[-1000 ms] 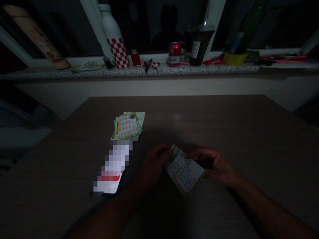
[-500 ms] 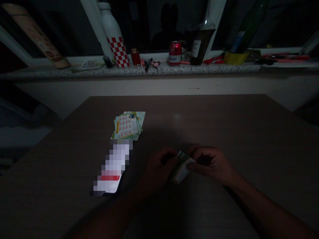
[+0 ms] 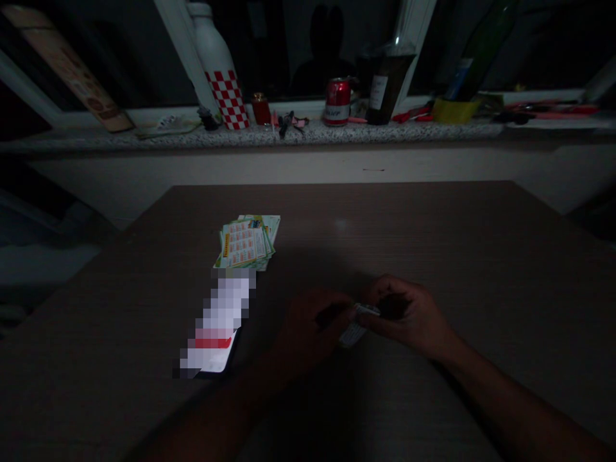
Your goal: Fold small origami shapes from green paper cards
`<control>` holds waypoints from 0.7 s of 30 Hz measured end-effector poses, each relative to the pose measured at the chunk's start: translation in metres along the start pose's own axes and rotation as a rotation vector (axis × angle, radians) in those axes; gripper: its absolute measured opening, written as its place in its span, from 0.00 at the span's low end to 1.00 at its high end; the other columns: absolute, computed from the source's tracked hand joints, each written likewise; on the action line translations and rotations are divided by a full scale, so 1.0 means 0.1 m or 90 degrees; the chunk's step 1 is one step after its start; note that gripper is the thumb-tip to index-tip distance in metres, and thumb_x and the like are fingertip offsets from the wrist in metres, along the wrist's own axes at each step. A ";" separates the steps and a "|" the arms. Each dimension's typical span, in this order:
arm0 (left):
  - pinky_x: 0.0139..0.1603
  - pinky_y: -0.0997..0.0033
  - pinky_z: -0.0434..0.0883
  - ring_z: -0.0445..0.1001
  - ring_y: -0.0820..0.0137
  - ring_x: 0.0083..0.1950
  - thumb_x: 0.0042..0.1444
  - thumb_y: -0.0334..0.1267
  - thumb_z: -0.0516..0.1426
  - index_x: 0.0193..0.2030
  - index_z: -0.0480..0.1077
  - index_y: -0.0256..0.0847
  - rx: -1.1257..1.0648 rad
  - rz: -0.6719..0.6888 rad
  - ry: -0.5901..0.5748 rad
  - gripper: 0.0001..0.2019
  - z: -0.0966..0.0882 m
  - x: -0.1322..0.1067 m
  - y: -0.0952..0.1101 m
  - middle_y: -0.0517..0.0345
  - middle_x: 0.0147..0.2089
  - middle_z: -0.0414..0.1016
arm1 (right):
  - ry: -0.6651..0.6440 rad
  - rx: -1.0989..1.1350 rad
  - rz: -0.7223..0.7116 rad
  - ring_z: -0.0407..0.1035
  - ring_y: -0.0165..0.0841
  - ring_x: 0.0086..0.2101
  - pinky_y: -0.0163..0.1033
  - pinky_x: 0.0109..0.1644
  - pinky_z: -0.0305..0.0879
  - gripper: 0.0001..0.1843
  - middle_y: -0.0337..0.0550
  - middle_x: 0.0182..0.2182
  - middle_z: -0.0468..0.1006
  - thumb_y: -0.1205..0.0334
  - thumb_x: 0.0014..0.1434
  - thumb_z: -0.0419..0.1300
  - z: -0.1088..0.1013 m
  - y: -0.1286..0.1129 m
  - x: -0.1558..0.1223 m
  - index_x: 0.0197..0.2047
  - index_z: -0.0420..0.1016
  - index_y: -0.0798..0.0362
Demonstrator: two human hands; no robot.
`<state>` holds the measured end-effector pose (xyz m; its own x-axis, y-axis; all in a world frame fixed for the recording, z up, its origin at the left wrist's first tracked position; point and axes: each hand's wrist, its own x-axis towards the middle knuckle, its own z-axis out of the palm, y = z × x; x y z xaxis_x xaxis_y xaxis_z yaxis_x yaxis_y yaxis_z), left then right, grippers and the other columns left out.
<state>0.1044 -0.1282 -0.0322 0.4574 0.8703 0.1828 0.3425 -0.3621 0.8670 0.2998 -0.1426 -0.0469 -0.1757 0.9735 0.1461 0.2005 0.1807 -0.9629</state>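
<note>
Between my hands, low over the middle of the table, is a small printed paper card [image 3: 353, 332] with pale sides and fine lettering. My left hand [image 3: 312, 327] pinches its left side. My right hand [image 3: 409, 311] grips the upper right edge between thumb and fingers. Much of the card hides behind the fingers, and dim light blurs its print; whether it is folded I cannot tell. To the left lies a fanned pile of green-and-white printed cards [image 3: 245, 244], the top one bearing a calendar-like grid. Just below the pile rests a lit phone [image 3: 219, 359], its screen mostly pixelated.
Past the brown table [image 3: 409, 224], a speckled stone sill [image 3: 168, 141] runs under dark windows. On it stand a red-and-white checked bottle [image 3: 226, 83], a red can [image 3: 337, 102], a dark labelled container [image 3: 385, 96], a small red jar [image 3: 260, 109] and a yellow holder [image 3: 452, 110].
Less of the card shows than before: its dark green upper part is out of sight. My left fingers have shifted right along it, closer to my right hand. Pile and phone lie still.
</note>
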 end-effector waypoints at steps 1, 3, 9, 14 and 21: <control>0.38 0.72 0.68 0.74 0.70 0.37 0.58 0.37 0.58 0.38 0.75 0.41 -0.009 0.002 0.005 0.05 0.00 0.00 0.00 0.58 0.35 0.77 | 0.005 -0.009 -0.005 0.68 0.29 0.28 0.34 0.30 0.65 0.12 0.39 0.27 0.73 0.61 0.47 0.69 -0.01 -0.01 0.00 0.33 0.72 0.53; 0.37 0.73 0.68 0.74 0.71 0.36 0.58 0.37 0.58 0.36 0.75 0.41 -0.036 0.002 0.018 0.05 -0.01 0.00 0.00 0.59 0.35 0.77 | 0.010 -0.021 -0.020 0.69 0.30 0.29 0.35 0.31 0.66 0.12 0.40 0.28 0.74 0.60 0.48 0.69 -0.02 -0.02 0.00 0.36 0.74 0.53; 0.37 0.74 0.70 0.74 0.72 0.37 0.57 0.35 0.59 0.37 0.74 0.41 -0.110 0.008 0.085 0.03 -0.02 -0.01 -0.01 0.60 0.35 0.77 | 0.005 -0.005 -0.108 0.71 0.32 0.32 0.37 0.34 0.68 0.06 0.43 0.31 0.78 0.63 0.52 0.66 -0.03 -0.04 0.02 0.35 0.78 0.52; 0.38 0.73 0.70 0.75 0.71 0.38 0.56 0.35 0.59 0.36 0.74 0.42 -0.112 -0.002 0.087 0.03 -0.02 -0.01 0.01 0.60 0.36 0.76 | 0.035 0.000 -0.148 0.73 0.34 0.32 0.39 0.34 0.71 0.05 0.44 0.31 0.79 0.64 0.52 0.66 -0.02 -0.05 0.03 0.35 0.79 0.52; 0.40 0.70 0.71 0.75 0.69 0.39 0.54 0.34 0.60 0.37 0.75 0.42 -0.077 0.010 0.099 0.04 -0.03 -0.01 0.04 0.58 0.37 0.78 | 0.027 -0.010 -0.169 0.74 0.34 0.30 0.39 0.32 0.72 0.05 0.45 0.30 0.81 0.66 0.52 0.66 -0.03 -0.11 0.04 0.34 0.81 0.52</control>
<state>0.1030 -0.1291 -0.0268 0.3261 0.9094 0.2581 0.2310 -0.3414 0.9111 0.2995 -0.1408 -0.0353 -0.1836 0.8965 0.4032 0.1677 0.4328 -0.8858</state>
